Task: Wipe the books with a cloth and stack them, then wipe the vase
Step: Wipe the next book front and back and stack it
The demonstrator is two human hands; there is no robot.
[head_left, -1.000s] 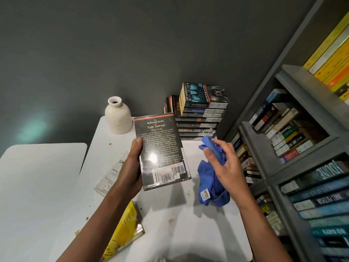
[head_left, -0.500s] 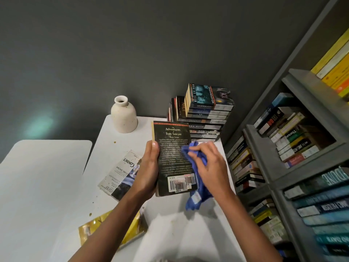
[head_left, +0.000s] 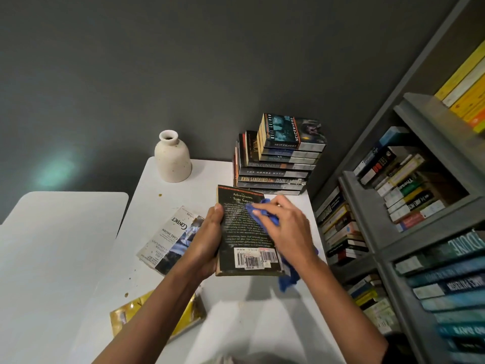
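My left hand (head_left: 206, 243) grips the left edge of a black paperback, "The Adventures of Tom Sawyer" (head_left: 240, 232), held back cover up above the white table (head_left: 210, 177). My right hand (head_left: 284, 227) holds a blue cloth (head_left: 258, 211) bunched under its fingers and presses it on the cover's upper right; the cloth's tail hangs below the wrist. A stack of several paperbacks (head_left: 278, 164) stands at the table's far right. The cream vase (head_left: 172, 157) stands upright at the far left corner.
A "Contact" paperback (head_left: 170, 237) lies flat on the table left of my left hand, and a yellow book (head_left: 136, 315) lies near the front edge. A second white table (head_left: 52, 232) adjoins on the left. A grey bookshelf (head_left: 393, 206) full of books lines the right side.
My hands drew the book closer to me and lower. My right hand brought the cloth from beside the book onto its cover and moved it toward the cover's upper part.
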